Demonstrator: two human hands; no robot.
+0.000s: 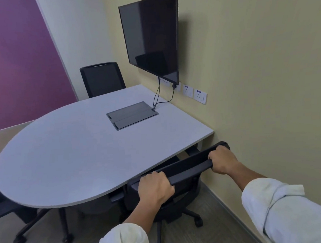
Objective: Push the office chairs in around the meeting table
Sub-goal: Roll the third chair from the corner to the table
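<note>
Both hands, left hand (155, 186) and right hand (222, 159), grip the near chair (189, 166) by its stiff top rail, beside the table (67, 152); on castors, it should roll easily.

The near chair (185, 169) is gripped under both hands; the table (78, 155) lies beyond them, a second chair (102, 79) behind it, a third (2, 204) far left.

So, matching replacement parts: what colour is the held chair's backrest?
Black, as the head view shows: the chair's backrest, gripped by both hands.
</note>
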